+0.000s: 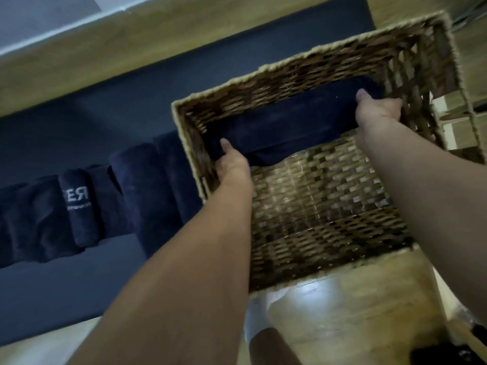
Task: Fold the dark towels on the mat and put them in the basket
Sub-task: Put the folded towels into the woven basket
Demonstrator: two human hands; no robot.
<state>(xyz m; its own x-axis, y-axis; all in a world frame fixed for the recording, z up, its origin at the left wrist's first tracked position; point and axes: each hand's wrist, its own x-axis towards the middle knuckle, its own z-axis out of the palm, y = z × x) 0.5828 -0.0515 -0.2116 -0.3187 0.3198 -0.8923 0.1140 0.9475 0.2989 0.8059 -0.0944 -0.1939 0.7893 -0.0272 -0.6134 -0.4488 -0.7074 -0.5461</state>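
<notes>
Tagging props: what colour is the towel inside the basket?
Dark navy towel, shown in the head view.

Only one bit of readable text: large pale letters "RER" or similar, appearing mirrored/reversed, on a rolled dark towel point(79, 206) at left-centre of the frame, lying w/ other dark towels on the mat point(52, 285). Only approx. three letters show, the first cut off by the fold. A smaller pale line sits just below them, too blurred to read.
</notes>
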